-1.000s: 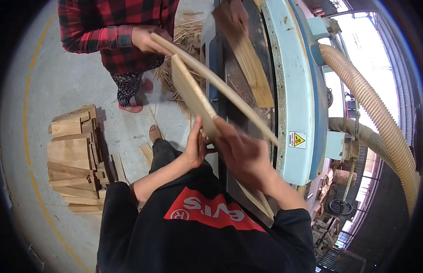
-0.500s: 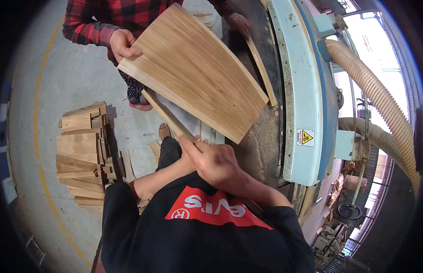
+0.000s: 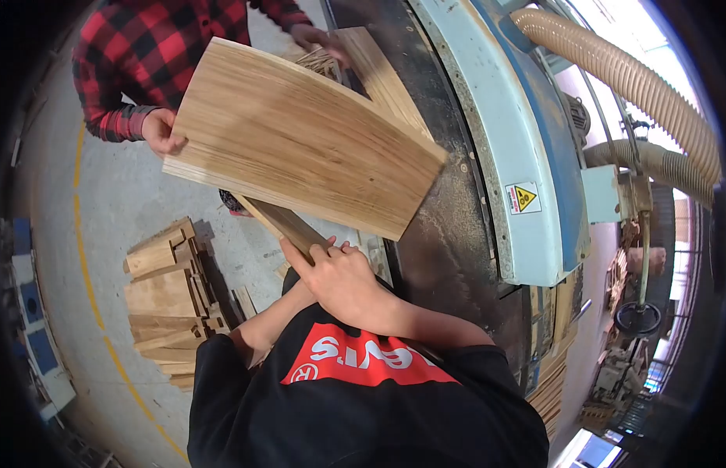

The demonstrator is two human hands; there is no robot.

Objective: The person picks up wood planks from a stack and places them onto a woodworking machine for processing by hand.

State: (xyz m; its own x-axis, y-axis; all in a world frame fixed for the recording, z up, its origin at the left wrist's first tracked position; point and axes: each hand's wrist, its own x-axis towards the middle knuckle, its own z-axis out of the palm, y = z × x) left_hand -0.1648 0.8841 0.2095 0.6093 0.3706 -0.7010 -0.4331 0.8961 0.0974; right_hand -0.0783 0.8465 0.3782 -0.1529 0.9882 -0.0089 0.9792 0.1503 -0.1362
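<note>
Fingers of the right hand (image 3: 343, 282) are curling over the near end of a narrow board (image 3: 278, 222), just below the middle of the frame, and the thumb is lying stretched along the board's left edge. The hand is clamping the wood. The board is running up and to the left from the knuckles, and its far end is slipping out of sight beneath a wide curved panel (image 3: 300, 140). The left hand is lying under the right one and is covered by it, so whether its fingers are gripping cannot be told. Only the left forearm (image 3: 271, 318) is showing, rising from the lower left toward the same end of the board.

The panel is filling the upper middle of the frame, tilted with its grained face toward the camera. A co-worker's hand (image 3: 161, 131) is holding it by the left edge, coming out of a red plaid sleeve (image 3: 117, 70). That person's other hand (image 3: 312, 35) is resting at the top of the frame on a further plank (image 3: 378, 70), which is lying on the dark bed of a pale blue machine (image 3: 488, 140). A yellow warning sticker (image 3: 522, 198) is showing on the machine's side, and a ribbed hose (image 3: 620, 74) is arching across the upper right. At the left, a stack of offcuts (image 3: 172, 296) is sitting on the grey floor (image 3: 105, 210), near a yellow line (image 3: 90, 281).
</note>
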